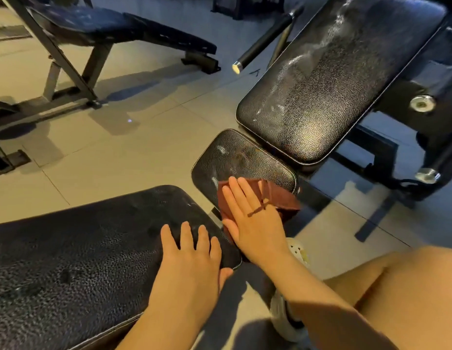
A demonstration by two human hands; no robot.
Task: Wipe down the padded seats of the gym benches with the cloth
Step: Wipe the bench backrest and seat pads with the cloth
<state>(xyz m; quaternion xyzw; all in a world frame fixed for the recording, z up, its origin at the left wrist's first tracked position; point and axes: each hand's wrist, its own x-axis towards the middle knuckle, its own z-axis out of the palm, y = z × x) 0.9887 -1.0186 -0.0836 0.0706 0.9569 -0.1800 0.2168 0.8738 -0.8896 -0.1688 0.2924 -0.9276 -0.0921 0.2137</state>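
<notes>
2 hands are at work between 2 black pads. The right hand [255, 213] lies flat, fingers straight and together, and presses a dark red cloth [278, 198] on the near edge of the small seat pad [235, 157]. Part of the cloth hangs over this edge, to the right of the hand and below it. The left hand [192, 261] rests just beside it, with fingers spread and relaxed, on the rounded corner of the long bench pad [81, 253]; it holds nothing. A narrow gap separates these 2 pads, and the right hand crosses it.

Beyond the fingertips of the right hand, most of the small pad is free, with pale smears on it. Behind it, a big back pad [333, 79] rises in a tilted position and shows white streaks. It sits on a dark metal frame [422, 127] with shiny bolts.

The floor [134, 137] has pale, large tiles, and open floor lies left of the hands. Another bench [114, 29] stands far on the left side, well apart. All pads are of grained, leather-like material with rounded corners and a light stitched border. A bare knee [401, 286] is on the right of the hands.
</notes>
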